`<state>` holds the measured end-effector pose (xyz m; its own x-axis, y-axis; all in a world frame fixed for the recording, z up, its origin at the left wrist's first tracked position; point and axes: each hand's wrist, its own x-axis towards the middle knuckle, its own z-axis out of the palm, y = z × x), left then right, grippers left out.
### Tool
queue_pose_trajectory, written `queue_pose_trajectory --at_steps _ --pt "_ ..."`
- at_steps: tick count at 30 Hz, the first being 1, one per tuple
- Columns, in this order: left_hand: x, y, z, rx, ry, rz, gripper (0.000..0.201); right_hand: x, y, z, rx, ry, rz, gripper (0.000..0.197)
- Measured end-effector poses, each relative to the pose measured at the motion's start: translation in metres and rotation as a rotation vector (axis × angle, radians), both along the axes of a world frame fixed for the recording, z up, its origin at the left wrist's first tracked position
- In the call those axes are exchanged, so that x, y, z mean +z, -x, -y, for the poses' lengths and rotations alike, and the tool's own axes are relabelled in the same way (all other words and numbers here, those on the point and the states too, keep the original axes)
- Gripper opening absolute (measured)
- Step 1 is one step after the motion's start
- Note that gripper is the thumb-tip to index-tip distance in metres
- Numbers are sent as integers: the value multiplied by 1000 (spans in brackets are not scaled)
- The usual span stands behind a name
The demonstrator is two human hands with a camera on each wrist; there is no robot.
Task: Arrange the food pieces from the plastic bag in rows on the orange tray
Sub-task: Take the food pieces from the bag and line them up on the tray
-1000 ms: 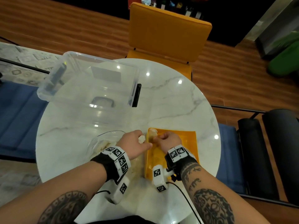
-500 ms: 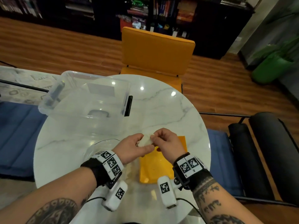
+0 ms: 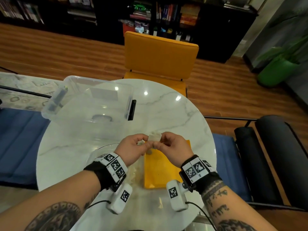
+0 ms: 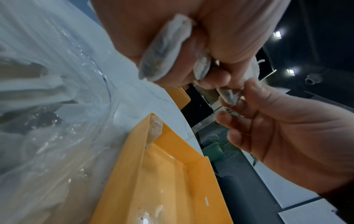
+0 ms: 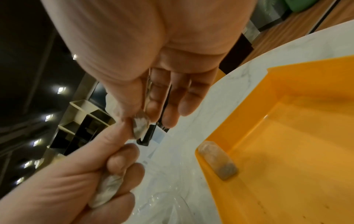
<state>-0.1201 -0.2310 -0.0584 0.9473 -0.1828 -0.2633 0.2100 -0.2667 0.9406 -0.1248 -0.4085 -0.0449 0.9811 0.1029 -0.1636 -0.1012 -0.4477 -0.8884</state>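
Both my hands up over the tray's far-left corner: right hand (image 3: 173,147) pinches one food piece (image 3: 155,136) at my left hand (image 3: 131,148), which clamps spares; orange tray (image 3: 160,170) directly below.

Orange tray (image 3: 160,170), plain, with a few dark specks on its floor; one pale whitish-grey food piece (image 5: 217,159) lies in its corner, darker grey at one end. The pieces in the left hand (image 3: 131,149) and right hand (image 3: 173,147) are white with a grey cast showing through. White marble table (image 3: 166,110) with thin grey veins; clear plastic bag (image 4: 47,121); clear bin (image 3: 86,100) with black latch; orange-yellow chair (image 3: 160,54); black-and-white square-patterned wrist bands (image 3: 115,165); brown striped wood floor (image 3: 66,52); green pot (image 3: 276,70).
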Motion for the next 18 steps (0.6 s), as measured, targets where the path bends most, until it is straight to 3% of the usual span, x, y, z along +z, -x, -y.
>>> queue_pose_trajectory --at_steps 3,7,10,13,18 --pt "-11 -2 -4 40 -64 -26 6 -18 -3 0 -47 49 -18 18" --pt "-30 -7 -17 71 -303 -70 12 -46 -8 9 -129 129 -116 6" --pt "-43 -9 -18 26 -452 -100 13 -70 -10 11 -96 230 -221 9" --pt "-52 -7 -14 -36 -535 -138 22 -85 -12 4 -22 393 -277 13" --pt "-59 -4 -5 -76 -599 -157 25 -100 -20 -9 -62 415 -356 13"
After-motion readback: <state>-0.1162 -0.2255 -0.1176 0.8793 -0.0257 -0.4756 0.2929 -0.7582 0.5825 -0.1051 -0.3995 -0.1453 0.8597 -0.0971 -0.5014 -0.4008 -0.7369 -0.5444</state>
